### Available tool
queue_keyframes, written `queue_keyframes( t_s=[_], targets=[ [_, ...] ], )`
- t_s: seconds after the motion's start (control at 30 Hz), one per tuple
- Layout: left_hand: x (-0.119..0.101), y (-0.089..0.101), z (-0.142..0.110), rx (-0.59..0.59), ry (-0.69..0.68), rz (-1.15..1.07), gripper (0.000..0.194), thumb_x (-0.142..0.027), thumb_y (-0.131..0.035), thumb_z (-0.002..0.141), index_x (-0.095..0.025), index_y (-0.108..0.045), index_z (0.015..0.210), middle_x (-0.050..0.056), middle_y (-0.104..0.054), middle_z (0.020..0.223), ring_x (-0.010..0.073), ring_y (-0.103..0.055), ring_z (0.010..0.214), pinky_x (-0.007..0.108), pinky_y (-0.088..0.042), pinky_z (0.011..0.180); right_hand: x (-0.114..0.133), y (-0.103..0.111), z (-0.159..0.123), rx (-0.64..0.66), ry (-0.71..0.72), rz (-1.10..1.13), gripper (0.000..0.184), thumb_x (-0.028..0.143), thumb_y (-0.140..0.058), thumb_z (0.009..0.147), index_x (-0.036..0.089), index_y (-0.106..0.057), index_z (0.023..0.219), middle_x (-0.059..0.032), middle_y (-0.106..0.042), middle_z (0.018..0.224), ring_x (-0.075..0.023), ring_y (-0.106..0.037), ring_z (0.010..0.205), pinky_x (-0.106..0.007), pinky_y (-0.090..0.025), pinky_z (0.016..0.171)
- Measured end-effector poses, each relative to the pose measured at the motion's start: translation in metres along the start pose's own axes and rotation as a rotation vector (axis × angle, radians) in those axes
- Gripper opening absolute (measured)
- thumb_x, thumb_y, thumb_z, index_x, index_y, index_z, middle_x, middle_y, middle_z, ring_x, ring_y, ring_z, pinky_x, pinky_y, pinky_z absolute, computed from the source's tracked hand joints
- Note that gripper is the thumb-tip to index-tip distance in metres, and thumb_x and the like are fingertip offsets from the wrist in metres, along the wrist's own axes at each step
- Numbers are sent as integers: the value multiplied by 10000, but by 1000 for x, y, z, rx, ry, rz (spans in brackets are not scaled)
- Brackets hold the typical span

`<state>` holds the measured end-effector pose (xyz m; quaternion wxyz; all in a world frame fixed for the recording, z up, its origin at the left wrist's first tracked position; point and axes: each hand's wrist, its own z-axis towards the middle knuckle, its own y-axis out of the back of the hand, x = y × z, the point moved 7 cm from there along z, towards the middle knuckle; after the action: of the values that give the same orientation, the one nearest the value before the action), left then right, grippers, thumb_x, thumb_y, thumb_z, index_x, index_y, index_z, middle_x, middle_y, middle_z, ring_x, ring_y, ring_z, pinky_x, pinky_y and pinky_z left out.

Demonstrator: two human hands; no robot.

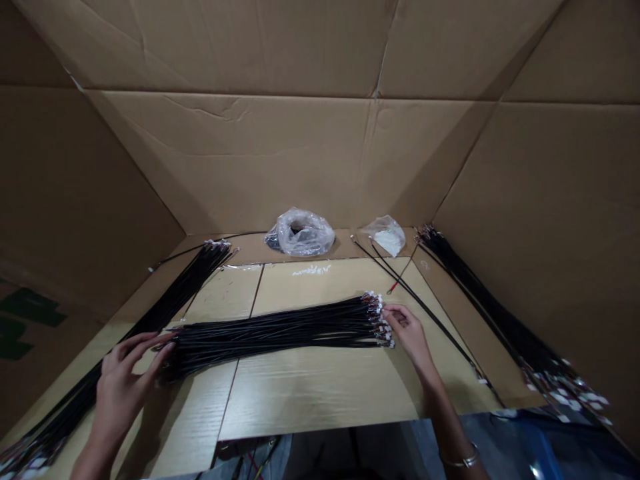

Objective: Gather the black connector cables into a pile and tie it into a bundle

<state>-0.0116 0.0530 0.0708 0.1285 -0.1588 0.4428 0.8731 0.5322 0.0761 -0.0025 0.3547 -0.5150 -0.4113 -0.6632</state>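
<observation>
A thick bundle of black cables (pixel 280 330) lies across the wooden table (pixel 320 393), its white and red connector ends at the right. My right hand (pixel 411 333) touches those connector ends with fingers stretched out. My left hand (pixel 123 380) rests at the bundle's left end, fingers spread against the cable tips. Neither hand grips anything.
Another long bundle of black cables (pixel 165 307) runs along the left side. A third bundle (pixel 480 300) lies along the right cardboard wall. Two clear plastic bags (pixel 300 232) (pixel 386 233) sit at the back. Cardboard walls enclose the table. Loose single cables (pixel 415 300) cross the right.
</observation>
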Motion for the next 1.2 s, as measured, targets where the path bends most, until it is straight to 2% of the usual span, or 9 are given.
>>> queue_keyframes(
  t_s=[0.1,0.2,0.37,0.53,0.7,0.8,0.9,1.03,1.2],
  targets=[
    [0,4,-2,-10,51,-2,600,-822,-404,776,-288,-677,798,30,-662,928,268,-631,934,418,-503,836,2,26,18,-93,70,-152,290,489,-638,743,207,-681,795,-64,-691,788,-218,-584,700,-350,-464,683],
    [-3,8,-6,-12,65,-8,584,-810,-407,782,-291,-673,809,32,-664,927,270,-629,933,420,-512,828,-1,54,45,-188,95,-520,154,338,-577,752,210,-663,754,-96,-673,841,-234,-578,740,-373,-454,736],
    [-14,12,-12,-12,41,-34,545,-771,-422,802,-282,-659,840,40,-654,935,282,-627,925,451,-533,817,-12,60,71,-121,96,-829,97,215,-568,762,221,-625,684,-112,-645,831,-258,-588,853,-358,-428,776],
    [-32,18,-16,17,30,-37,412,-646,-437,866,-288,-639,892,53,-637,1001,307,-610,998,405,-560,660,3,60,76,-154,86,-753,122,254,-545,807,220,-609,708,-109,-667,814,-239,-601,760,-342,-415,687],
    [-53,15,-14,57,22,-105,397,-618,-471,863,-274,-655,939,61,-639,1064,303,-616,1041,343,-561,551,67,76,69,-251,198,-109,292,486,-649,756,214,-618,856,-32,-656,707,-177,-547,622,-287,-398,575],
    [-77,7,-11,93,-44,-169,419,-626,-498,859,-254,-672,941,58,-673,1043,268,-647,1014,375,-594,740,100,58,53,-161,124,203,449,514,-719,720,216,-636,1045,3,-676,719,-107,-399,472,-253,-308,462],
    [-113,-6,-13,199,-121,-275,406,-600,-507,877,-245,-692,940,55,-721,991,233,-684,945,367,-581,831,122,14,29,41,61,399,448,479,-772,694,215,-651,1034,-8,-705,760,-105,-461,497,-247,-371,465],
    [-166,-26,-24,429,-162,-438,335,-474,-464,948,-254,-709,1005,54,-745,1014,207,-709,941,296,-591,757,126,-34,0,152,21,587,372,478,-799,690,216,-625,889,-18,-716,758,-142,-612,609,-259,-484,530],
    [-215,-35,-33,391,-364,-405,329,-394,-554,927,-278,-628,1226,61,-719,1148,214,-675,1054,361,-563,874,117,-64,-23,245,-24,686,340,463,-797,719,211,-619,862,-16,-723,760,-144,-643,624,-275,-541,563]
  ],
)
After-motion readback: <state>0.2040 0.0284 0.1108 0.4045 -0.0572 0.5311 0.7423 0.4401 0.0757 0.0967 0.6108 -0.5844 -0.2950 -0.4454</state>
